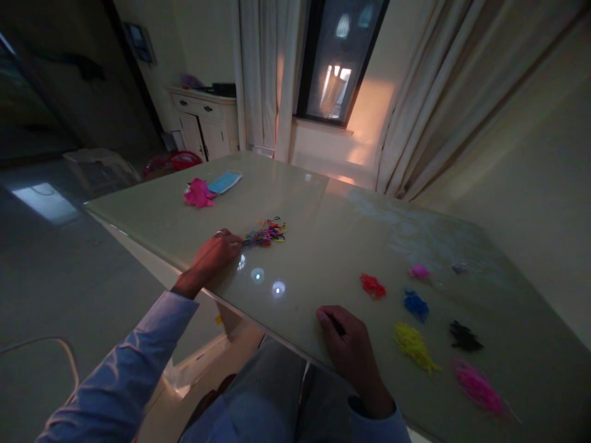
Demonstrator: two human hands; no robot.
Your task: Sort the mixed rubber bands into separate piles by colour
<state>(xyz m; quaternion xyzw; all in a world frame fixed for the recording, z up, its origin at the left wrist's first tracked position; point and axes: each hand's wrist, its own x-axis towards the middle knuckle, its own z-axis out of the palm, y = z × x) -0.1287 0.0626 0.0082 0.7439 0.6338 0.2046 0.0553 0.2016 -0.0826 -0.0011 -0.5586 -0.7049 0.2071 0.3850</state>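
A mixed heap of thin, multicoloured strands, looking like small rubber bands (268, 234), lies on the glossy table (318, 258). At the heap's left edge is my left hand (220, 251), its fingers pressed together and their tips touching or just beside the strands; whatever they grip is hidden. My right hand (347, 337) rests near the table's front edge with fingers curled in and the thumb against them, contents out of sight. To its right lie single-colour piles: red strands (372, 287), blue strands (416, 305), yellow strands (414, 347), black strands (464, 336) and pink strands (478, 384).
Toward the far left of the table are a crumpled bright pink piece (199, 193) and a blue face mask (225, 183). A smaller pink pile (419, 271) and a small greyish bit (458, 269) lie at the right. A white cabinet (205, 120) stands behind.
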